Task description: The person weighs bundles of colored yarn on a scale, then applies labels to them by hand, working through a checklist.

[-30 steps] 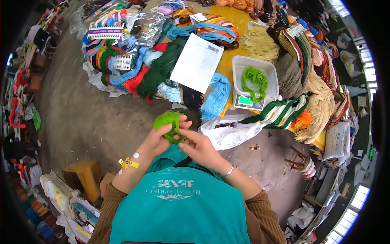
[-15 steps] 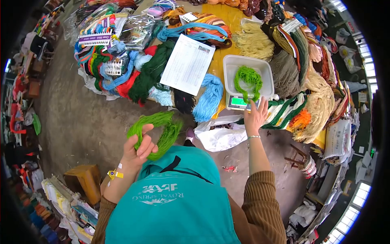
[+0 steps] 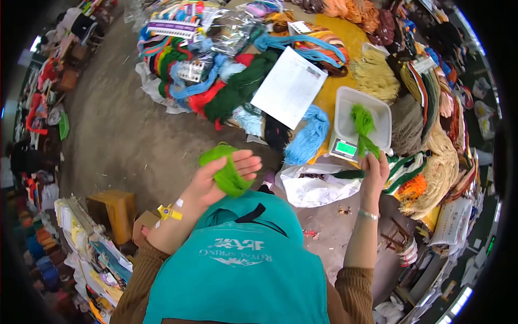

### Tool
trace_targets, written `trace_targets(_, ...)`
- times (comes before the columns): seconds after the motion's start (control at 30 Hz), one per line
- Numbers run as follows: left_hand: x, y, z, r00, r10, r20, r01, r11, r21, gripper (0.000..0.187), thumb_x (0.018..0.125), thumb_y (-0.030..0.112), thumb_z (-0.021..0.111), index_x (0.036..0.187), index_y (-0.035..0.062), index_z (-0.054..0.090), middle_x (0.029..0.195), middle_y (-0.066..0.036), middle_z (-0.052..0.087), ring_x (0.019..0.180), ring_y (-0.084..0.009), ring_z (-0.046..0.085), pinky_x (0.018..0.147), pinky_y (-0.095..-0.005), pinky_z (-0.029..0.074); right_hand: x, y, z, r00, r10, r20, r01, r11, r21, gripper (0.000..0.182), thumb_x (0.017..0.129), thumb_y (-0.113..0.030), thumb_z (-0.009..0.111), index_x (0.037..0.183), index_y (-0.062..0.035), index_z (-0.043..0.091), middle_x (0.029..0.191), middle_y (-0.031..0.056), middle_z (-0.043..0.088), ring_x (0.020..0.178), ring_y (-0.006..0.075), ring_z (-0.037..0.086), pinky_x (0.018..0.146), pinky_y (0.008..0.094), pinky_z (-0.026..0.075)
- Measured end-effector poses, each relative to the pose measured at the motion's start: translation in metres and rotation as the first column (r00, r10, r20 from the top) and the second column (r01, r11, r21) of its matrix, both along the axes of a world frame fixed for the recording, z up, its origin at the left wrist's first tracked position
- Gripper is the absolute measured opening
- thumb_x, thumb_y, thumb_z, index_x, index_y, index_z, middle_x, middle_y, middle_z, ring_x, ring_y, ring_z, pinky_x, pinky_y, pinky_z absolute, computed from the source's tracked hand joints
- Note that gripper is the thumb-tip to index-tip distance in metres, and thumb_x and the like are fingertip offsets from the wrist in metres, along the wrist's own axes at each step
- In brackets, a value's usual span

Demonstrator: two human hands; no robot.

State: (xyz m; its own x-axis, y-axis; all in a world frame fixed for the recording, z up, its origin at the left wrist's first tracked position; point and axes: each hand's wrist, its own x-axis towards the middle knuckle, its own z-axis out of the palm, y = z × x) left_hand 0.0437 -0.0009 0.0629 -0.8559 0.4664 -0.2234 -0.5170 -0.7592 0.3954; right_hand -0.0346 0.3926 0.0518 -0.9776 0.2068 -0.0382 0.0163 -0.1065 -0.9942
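Note:
A bright green yarn skein [image 3: 231, 177] lies looped across the palm of my left hand [image 3: 204, 184], its fingers stretched out past the strands with the thumb alongside. To the right, my right hand [image 3: 374, 177] pinches the lower end of another bright green yarn hank [image 3: 363, 123]. That hank is drawn out lengthwise, its upper part inside a clear plastic tub [image 3: 384, 116] and its lower end over the tub's near edge. Beneath the tub is a scale [image 3: 345, 148] with a lit green display; the digits are too small to read.
Left of the tub, a printed sheet [image 3: 290, 86] lies over dark green yarn [image 3: 242, 86] and light blue yarn [image 3: 307, 137]. Beige yarn [image 3: 437, 178] and striped bundles crowd the right. A white plastic bag [image 3: 318, 186] hangs at the near edge; a wooden stool [image 3: 398, 240] stands lower right.
My right hand has taken hold of the yarn in the tub and pulled it from a loose coil into a stretched hank. My left hand's skein is more gathered. The view has shifted.

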Motion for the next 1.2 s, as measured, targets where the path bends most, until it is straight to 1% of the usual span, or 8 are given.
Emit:
trace_targets(0.1,-0.006,0.008,0.014,0.998,-0.021,-0.061,0.020,1.000,-0.012,0.054,0.102,0.033,0.040,0.143,-0.0020,0.039,0.150,-0.018,0.039,0.139,-0.0310,0.037,0.113,-0.0452,0.032,0.036,-0.071,0.065,0.954,0.248,0.171,-0.137,0.862,-0.489,0.013,0.092,-0.003,0.053,0.080,-0.0053,0.056,0.056,-0.0042,0.042,0.044,0.0060,0.035,0.040,0.0228,0.027)
trace_targets(0.17,-0.006,0.012,0.027,0.995,-0.038,-0.087,0.036,0.999,-0.026,0.055,0.102,0.033,0.041,0.144,-0.0022,0.038,0.150,-0.017,0.038,0.139,-0.0294,0.037,0.112,-0.0443,0.032,0.058,-0.119,0.086,0.868,0.411,0.278,-0.266,0.859,-0.438,0.012,0.091,-0.008,0.059,0.099,-0.0018,0.066,0.061,-0.0065,0.047,0.047,0.0018,0.035,0.043,0.0205,0.026)
trace_targets(0.2,-0.005,0.013,0.034,0.994,-0.069,-0.089,0.060,0.993,-0.097,0.058,0.101,0.036,0.042,0.144,-0.0027,0.037,0.151,-0.017,0.037,0.140,-0.0290,0.035,0.112,-0.0438,0.032,0.065,-0.149,0.095,0.843,0.370,0.390,-0.304,0.927,-0.221,0.019,0.090,-0.010,0.064,0.106,-0.0015,0.066,0.069,-0.0067,0.054,0.053,0.0005,0.040,0.047,0.0188,0.030)
trace_targets(0.4,0.009,0.007,0.048,0.979,-0.140,-0.151,0.082,0.939,-0.334,0.059,0.099,0.031,0.042,0.141,-0.0097,0.038,0.137,-0.021,0.050,0.126,-0.0249,0.051,0.109,-0.0389,0.037,0.090,-0.226,0.069,0.864,0.431,0.261,-0.426,0.901,-0.080,0.013,0.086,0.000,0.067,0.099,0.0003,0.065,0.083,-0.0026,0.063,0.070,0.0016,0.051,0.062,0.0178,0.043)
trace_targets(0.57,0.021,-0.003,0.040,0.989,-0.062,-0.132,0.022,0.959,-0.284,0.046,0.097,0.019,0.051,0.137,-0.0034,0.047,0.130,-0.013,0.057,0.117,-0.0203,0.055,0.101,-0.0355,0.043,0.109,-0.232,0.071,0.918,0.257,0.303,-0.138,0.921,-0.364,0.009,0.085,-0.002,0.068,0.094,-0.0031,0.067,0.075,-0.0044,0.061,0.058,0.0001,0.045,0.051,0.0172,0.034)
trace_targets(0.93,0.025,-0.014,0.046,0.972,-0.017,-0.235,-0.097,0.879,-0.467,0.048,0.087,0.000,0.060,0.134,0.0002,0.052,0.104,-0.002,0.062,0.096,-0.0110,0.057,0.088,-0.0304,0.048,0.128,-0.250,0.061,0.964,0.165,0.209,-0.089,0.939,-0.331,0.003,0.087,-0.001,0.064,0.090,-0.0024,0.065,0.071,-0.0034,0.058,0.059,0.0033,0.047,0.052,0.0203,0.036)
trace_targets(1.1,0.025,-0.023,0.033,0.989,-0.036,-0.146,-0.005,0.962,-0.272,0.051,0.088,0.001,0.058,0.138,0.0014,0.049,0.099,0.000,0.061,0.088,-0.0091,0.057,0.082,-0.0255,0.048,0.122,-0.262,0.062,0.958,0.114,0.264,0.083,0.769,-0.634,0.005,0.086,0.002,0.060,0.090,0.0001,0.064,0.074,0.0028,0.061,0.064,0.0099,0.052,0.065,0.0248,0.044)
trace_targets(1.2,0.029,-0.024,0.052,0.993,-0.030,-0.118,-0.020,0.916,-0.400,0.050,0.088,0.003,0.059,0.137,0.0013,0.050,0.095,0.000,0.059,0.082,-0.0084,0.056,0.077,-0.0236,0.047,0.128,-0.266,0.057,0.962,0.199,0.189,-0.075,0.853,-0.517,0.006,0.086,0.002,0.060,0.090,0.0003,0.064,0.080,0.0040,0.065,0.070,0.0112,0.057,0.070,0.0254,0.046)
